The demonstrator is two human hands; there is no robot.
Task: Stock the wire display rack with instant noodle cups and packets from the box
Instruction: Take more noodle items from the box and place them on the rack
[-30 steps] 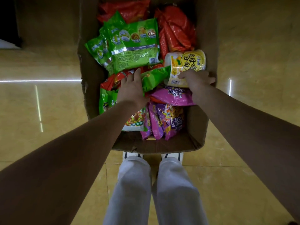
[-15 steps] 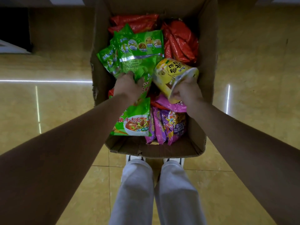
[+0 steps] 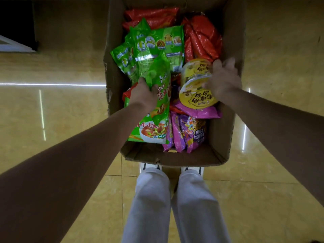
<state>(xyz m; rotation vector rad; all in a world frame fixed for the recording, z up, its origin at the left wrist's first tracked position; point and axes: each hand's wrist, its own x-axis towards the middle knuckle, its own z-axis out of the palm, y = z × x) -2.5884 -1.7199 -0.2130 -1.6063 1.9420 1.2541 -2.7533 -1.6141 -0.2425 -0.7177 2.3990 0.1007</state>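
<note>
The stocking looks to be at an early stage, judged from how full the cardboard box (image 3: 226, 134) is: it stands on the tiled floor (image 3: 52, 120) just beyond the person's feet, packed almost to the rim, and the wire display rack is not in view at all, so nothing can be said of what already stands on it. What is in hand is a pick-up from the box, with carrying and placing yet to come.

The left hand (image 3: 142, 96) grips a green noodle packet (image 3: 161, 88) by its upper part, fingers curled into the crinkled film, so that the packet hangs tilted over the other green packets (image 3: 157, 44) at the box's left. The right hand (image 3: 221, 79) holds a yellow noodle cup (image 3: 195, 88) at the right side of the box, fingers spread round its wall; the cup lies tipped, its printed lid turned toward the camera. A second yellow lid shows just behind it, touching or nearly so; whether it is another cup I cannot tell.

Red packets (image 3: 201, 35) fill the far end, and purple packets (image 3: 189, 134) stand on edge at the near right. All the wrappers are glossy and soft, likely slippery under a loose grip.
</note>
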